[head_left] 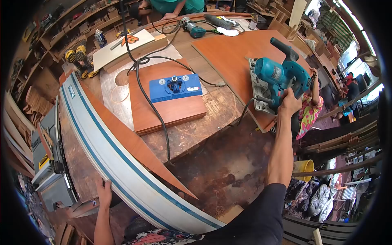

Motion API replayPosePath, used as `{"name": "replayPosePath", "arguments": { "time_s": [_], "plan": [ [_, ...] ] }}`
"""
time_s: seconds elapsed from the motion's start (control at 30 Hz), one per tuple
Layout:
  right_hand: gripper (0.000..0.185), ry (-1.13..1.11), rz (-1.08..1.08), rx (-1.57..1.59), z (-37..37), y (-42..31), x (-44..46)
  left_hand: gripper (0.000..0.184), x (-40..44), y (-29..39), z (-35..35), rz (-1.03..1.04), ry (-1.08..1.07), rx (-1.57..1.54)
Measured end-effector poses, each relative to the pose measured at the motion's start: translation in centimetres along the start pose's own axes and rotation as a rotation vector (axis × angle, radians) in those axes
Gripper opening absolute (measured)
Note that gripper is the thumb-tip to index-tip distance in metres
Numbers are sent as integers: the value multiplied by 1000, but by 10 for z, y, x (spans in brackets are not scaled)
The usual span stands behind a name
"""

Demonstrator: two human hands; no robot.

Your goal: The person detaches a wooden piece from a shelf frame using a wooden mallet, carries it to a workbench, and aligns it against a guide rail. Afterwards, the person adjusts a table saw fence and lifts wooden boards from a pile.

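Observation:
My right hand (289, 103) is wrapped round the handle of a teal track saw (271, 73). Its metal base rests at or just above a reddish-brown wood panel (228, 49); I cannot tell which. Low on the left, my left hand (104, 192) grips the near edge of a long pale guide rail (110, 151) with blue strips, thumb showing and fingers partly hidden. The rail runs diagonally over a narrow wood piece (159, 165). Between the hands, a blue hinge jig (175, 87) lies on stacked brown boards (171, 118).
A black cable (153, 108) hangs across the boards. Yellow drills (79, 59), a spray can (100, 38) and a teal power tool (192, 27) stand around the workbench (216, 110). One person in green (173, 6) is behind the bench; another in a patterned top (310, 112) is at right.

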State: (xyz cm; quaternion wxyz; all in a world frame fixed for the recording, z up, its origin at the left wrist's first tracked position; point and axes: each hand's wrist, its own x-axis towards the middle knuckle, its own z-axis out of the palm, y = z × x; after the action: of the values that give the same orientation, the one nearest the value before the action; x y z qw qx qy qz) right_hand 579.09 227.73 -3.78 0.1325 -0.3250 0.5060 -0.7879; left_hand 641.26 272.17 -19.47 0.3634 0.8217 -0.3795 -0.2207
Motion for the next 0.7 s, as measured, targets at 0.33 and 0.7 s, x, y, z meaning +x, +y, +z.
{"name": "replayPosePath", "arguments": {
  "time_s": [0.33,0.7],
  "plan": [
    [18,-256,44,-5,-1,-12,-34,49,1,6,-3,-8,-53,29],
    [46,-315,-9,-230,58,101,-15,49,6,2,-6,20,-69,105]
  ]
}}
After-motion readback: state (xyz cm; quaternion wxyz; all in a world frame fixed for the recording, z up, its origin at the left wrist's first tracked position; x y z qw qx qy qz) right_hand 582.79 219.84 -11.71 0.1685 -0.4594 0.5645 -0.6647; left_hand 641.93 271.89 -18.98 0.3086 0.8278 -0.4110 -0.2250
